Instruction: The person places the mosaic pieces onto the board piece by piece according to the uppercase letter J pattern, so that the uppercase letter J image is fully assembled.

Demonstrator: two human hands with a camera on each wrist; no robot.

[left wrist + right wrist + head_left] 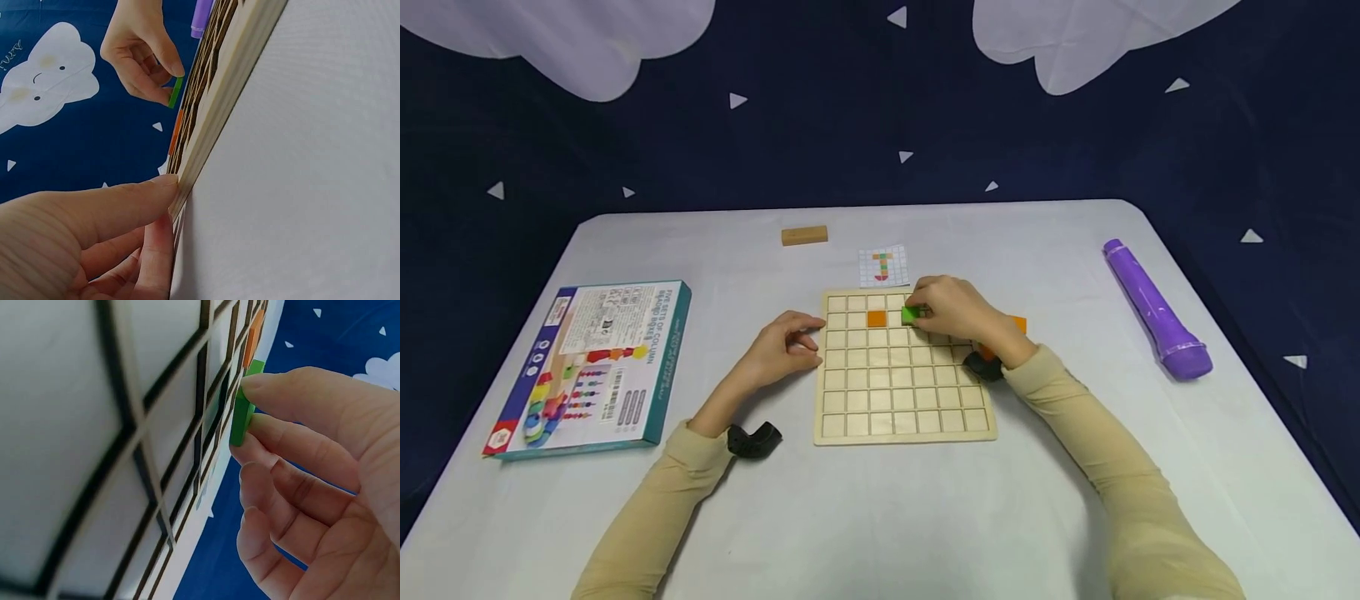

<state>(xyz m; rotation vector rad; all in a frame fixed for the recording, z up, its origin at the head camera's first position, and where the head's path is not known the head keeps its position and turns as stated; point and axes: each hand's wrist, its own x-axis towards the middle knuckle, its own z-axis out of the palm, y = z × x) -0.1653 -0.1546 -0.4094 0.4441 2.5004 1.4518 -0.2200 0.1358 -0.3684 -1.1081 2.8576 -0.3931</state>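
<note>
A pale wooden grid board [880, 423] lies flat on the table, with one orange square tile [877, 318] in a cell near its far edge. My right hand [955, 307] pinches a green square tile [910, 316] between thumb and fingers, over the board to the right of the orange tile. In the right wrist view, the green tile [244, 412] is tilted against the grid. My left hand [778, 348] touches the board's left edge with thumb and fingertips. Partly hidden by the right wrist are orange pieces [1019, 324] beside the board.
A small pattern card [883, 267] lies just beyond the board, and a wooden block [804, 236] sits farther back. To the left is a toy box [587, 367]. A purple tube-shaped object [1153, 308] with a wider end lies at the right.
</note>
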